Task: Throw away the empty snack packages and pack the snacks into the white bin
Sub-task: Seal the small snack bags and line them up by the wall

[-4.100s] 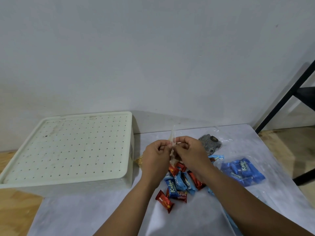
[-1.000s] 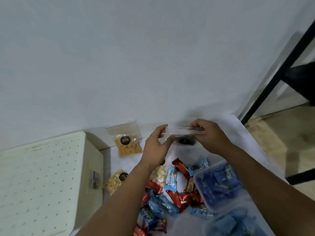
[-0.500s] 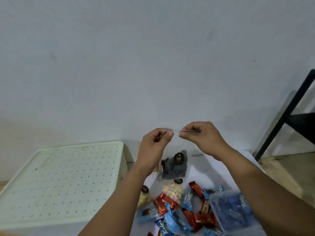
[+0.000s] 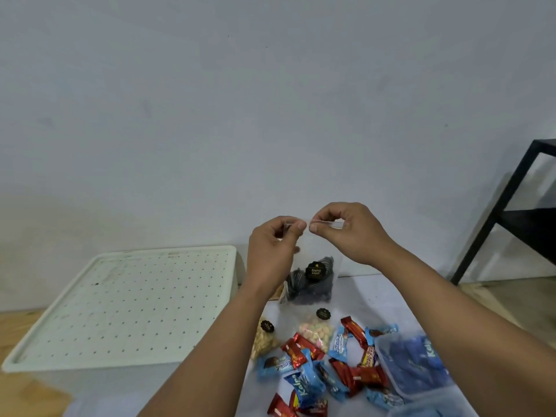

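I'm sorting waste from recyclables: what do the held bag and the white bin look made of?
The held bag, pinched at its top edge by the left hand and the right hand, looks like thin clear glossy plastic film: its dark contents show through. The white bin looks like matte rigid plastic, with moulded rows of holes.

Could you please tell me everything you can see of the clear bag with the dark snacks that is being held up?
The clear plastic bag hangs upright above the table, its lower half filled with dark, ridged snack pieces. A round black sticker with gold lettering sits on its front. The left hand and right hand each pinch its top edge, close together. Its bottom appears clear of the table.
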